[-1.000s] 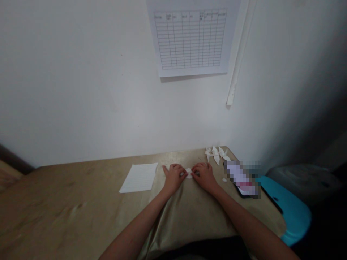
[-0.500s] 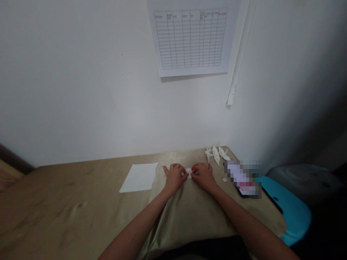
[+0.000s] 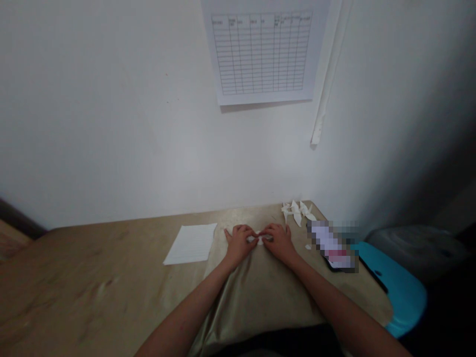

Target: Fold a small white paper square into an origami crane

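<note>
A small folded piece of white paper (image 3: 260, 241) lies low over the table between my hands, mostly covered by fingers. My left hand (image 3: 240, 242) pinches its left side with thumb and fingertips, the little finger side resting on the cloth. From the other side my right hand (image 3: 277, 239) grips the paper too, its fingertips nearly meeting the left ones. Several folded white paper figures (image 3: 296, 212) with pointed wings stand grouped at the table's back right corner. Lined paper sheets (image 3: 191, 244) lie flat to the left of my hands.
A phone (image 3: 332, 248), blurred out in part, lies at the table's right edge beside a paper scrap (image 3: 308, 247). Beyond that edge is a turquoise stool (image 3: 405, 282). A wall with a printed chart (image 3: 264, 54) rises behind the table (image 3: 111, 277).
My right hand's fingertips have shifted slightly left, closer to those of my left hand over the paper. My left hand has stayed almost still.
</note>
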Available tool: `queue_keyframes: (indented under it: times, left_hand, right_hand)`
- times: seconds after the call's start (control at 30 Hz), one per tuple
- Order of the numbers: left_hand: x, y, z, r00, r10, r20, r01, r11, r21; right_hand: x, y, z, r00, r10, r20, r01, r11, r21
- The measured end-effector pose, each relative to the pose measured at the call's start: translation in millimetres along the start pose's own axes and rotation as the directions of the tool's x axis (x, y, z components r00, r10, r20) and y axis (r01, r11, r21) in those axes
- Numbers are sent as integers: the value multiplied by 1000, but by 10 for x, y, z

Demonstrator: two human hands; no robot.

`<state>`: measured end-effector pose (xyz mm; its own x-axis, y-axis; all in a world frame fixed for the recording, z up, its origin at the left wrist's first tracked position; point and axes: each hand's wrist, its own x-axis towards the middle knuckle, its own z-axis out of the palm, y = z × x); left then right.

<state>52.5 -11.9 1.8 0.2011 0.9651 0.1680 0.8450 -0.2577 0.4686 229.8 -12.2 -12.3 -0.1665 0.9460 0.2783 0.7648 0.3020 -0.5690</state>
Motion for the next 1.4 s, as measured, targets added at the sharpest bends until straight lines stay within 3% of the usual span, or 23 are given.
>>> queue_keyframes:
  times: [0.17, 0.5, 1.07, 1.4]
  left_hand:
    - [-2, -24, 40, 999, -10, -53, 11, 1000, 21]
    - [6, -37, 55, 998, -25, -51, 27, 999, 32]
    - [35, -118, -115, 986, -55, 158, 44, 997, 70]
    - [13, -144, -126, 982, -52, 184, 40, 997, 69]
  right_hand:
    - [8, 4, 8, 1000, 7, -13, -7, 1000, -12]
    - [12, -34, -8, 999, 32, 17, -31, 999, -28]
    - [66, 21, -80, 989, 67, 132, -66, 998, -11]
    - [152, 214, -103, 981, -11, 194, 8, 1000, 17]
